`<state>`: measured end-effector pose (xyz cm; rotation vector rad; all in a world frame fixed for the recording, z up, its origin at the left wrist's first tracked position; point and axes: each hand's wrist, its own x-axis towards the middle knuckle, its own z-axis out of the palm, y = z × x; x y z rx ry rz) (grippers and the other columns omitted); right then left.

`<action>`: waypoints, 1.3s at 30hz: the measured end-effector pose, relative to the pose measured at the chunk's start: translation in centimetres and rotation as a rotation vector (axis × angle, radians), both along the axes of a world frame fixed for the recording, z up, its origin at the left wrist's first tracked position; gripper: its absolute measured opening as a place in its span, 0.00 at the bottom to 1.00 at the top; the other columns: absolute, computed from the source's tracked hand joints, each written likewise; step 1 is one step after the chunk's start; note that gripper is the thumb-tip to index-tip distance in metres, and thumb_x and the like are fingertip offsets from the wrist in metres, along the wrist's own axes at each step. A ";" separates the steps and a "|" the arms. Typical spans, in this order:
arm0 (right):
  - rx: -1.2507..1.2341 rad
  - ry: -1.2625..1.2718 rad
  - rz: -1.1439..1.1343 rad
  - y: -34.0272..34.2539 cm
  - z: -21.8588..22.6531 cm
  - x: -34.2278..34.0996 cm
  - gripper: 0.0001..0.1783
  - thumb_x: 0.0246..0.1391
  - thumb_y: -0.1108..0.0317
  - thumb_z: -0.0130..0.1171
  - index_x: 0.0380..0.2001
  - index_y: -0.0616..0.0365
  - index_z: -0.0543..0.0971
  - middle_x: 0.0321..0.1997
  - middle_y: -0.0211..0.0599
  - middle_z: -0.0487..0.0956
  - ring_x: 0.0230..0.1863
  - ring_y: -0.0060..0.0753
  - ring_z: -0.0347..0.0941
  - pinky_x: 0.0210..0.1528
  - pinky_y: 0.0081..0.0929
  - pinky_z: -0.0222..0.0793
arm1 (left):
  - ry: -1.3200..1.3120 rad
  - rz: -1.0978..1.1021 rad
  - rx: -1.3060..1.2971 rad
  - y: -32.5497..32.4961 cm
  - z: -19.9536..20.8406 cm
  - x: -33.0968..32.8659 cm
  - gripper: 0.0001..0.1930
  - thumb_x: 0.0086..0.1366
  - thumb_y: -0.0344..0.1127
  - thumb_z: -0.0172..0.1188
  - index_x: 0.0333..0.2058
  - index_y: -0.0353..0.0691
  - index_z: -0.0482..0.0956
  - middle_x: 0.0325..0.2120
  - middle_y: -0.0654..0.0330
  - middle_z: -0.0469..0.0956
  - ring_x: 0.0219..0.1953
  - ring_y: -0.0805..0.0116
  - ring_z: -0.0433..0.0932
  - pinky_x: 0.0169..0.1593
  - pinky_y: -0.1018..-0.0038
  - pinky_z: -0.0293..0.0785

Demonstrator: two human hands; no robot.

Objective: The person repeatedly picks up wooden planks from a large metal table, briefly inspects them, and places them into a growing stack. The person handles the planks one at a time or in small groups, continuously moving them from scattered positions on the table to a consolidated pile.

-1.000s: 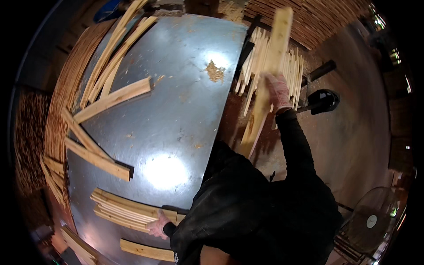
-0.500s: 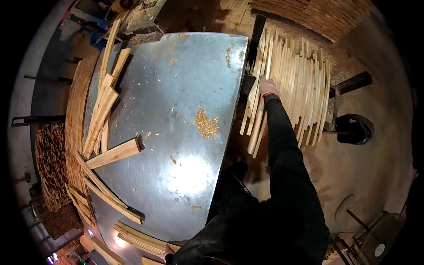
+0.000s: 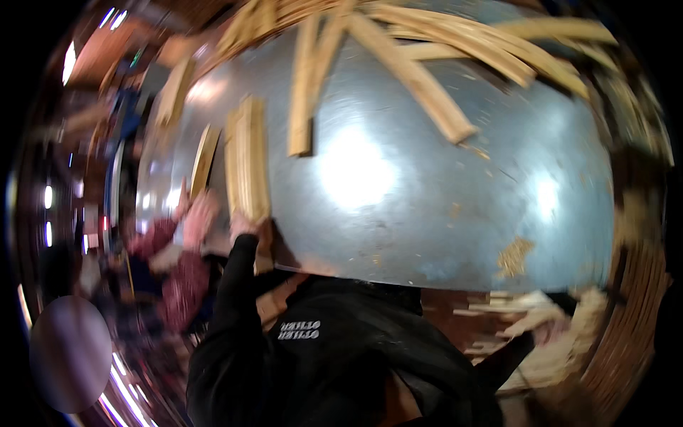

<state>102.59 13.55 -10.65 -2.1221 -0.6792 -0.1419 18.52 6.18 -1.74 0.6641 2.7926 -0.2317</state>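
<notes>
My left hand (image 3: 244,225) is closed round the near end of a small bundle of narrow wooden boards (image 3: 246,153), which lies on the metal tabletop at the left. Off to the lower right, my right hand (image 3: 551,331) is at the pile of thin, pale wooden strips (image 3: 509,320) beside the table. Motion blurs that hand, so its fingers and anything in them cannot be made out. Left of my left hand, a co-worker's hands (image 3: 199,217) reach to a single short board (image 3: 205,160).
The shiny metal table (image 3: 420,213) carries several longer boards (image 3: 413,78) along its far side. A little heap of wood shavings (image 3: 515,256) sits near its right front corner. The co-worker's red sleeve (image 3: 183,292) is close on my left.
The view has swung left, bringing the co-worker and my left hand with the board bundle into plain sight. My right arm still reaches to the strip pile, now at the lower right.
</notes>
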 end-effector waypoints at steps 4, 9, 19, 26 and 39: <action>0.365 0.058 0.558 3.4 7.6 -14.6 0.30 0.68 0.51 0.46 0.61 0.66 0.66 0.41 0.48 0.79 0.38 0.36 0.77 0.37 0.27 0.77 | 0.050 0.099 -0.172 -4.2 0.5 0.6 0.56 0.47 0.74 0.61 0.64 0.37 0.58 0.64 0.44 0.59 0.65 0.51 0.62 0.63 0.60 0.61; 0.058 0.027 1.336 9.6 8.9 -40.6 0.32 0.65 0.47 0.48 0.63 0.59 0.65 0.53 0.44 0.75 0.51 0.38 0.73 0.52 0.33 0.71 | 0.220 -0.372 0.336 -5.9 -6.2 -2.2 0.51 0.51 0.68 0.61 0.60 0.30 0.59 0.56 0.40 0.66 0.53 0.43 0.70 0.52 0.53 0.70; -0.936 -0.253 1.131 23.3 7.7 -82.5 0.63 0.40 0.48 0.70 0.71 0.57 0.43 0.69 0.71 0.51 0.70 0.62 0.52 0.67 0.52 0.51 | -0.568 -0.306 0.867 -0.7 4.5 5.9 0.29 0.56 0.35 0.68 0.56 0.32 0.72 0.49 0.45 0.77 0.50 0.50 0.79 0.53 0.64 0.75; -0.667 0.038 1.170 25.6 5.3 -73.9 0.54 0.41 0.61 0.65 0.70 0.59 0.49 0.56 0.57 0.69 0.56 0.48 0.70 0.55 0.41 0.69 | -1.126 0.168 1.221 7.0 -4.7 -4.7 0.27 0.65 0.34 0.59 0.59 0.27 0.63 0.41 0.59 0.73 0.40 0.72 0.71 0.47 0.76 0.70; -0.916 0.979 1.415 18.2 3.9 -53.2 0.32 0.58 0.57 0.56 0.61 0.62 0.66 0.38 0.41 0.81 0.35 0.33 0.79 0.37 0.30 0.76 | -1.621 0.367 1.063 21.8 -9.2 6.9 0.16 0.64 0.30 0.61 0.49 0.31 0.72 0.40 0.55 0.80 0.42 0.66 0.79 0.49 0.69 0.77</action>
